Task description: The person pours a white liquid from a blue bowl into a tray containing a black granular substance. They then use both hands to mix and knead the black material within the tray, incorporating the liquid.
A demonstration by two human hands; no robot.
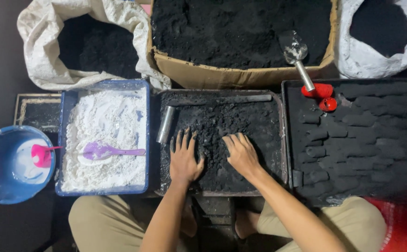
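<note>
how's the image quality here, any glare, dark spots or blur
Head view: the white powder tray is bright, nearly washed out; the metal scoop shows a small glare; the black mix under the left hand and right hand loses detail in the dark; the right tray looks soft and smeared toward the edge.

Middle tray (278, 140): bounded left by a metal tube (166, 124), far by a dark bar (240, 99) and cardboard box wall (240, 74). Left hand (184, 161) and right hand (241, 154) are separated by an open strip of black powder. Right passage is blocked by a tray of moulded pieces (376, 186); scoop handle (304, 77) overhangs far right.
</note>
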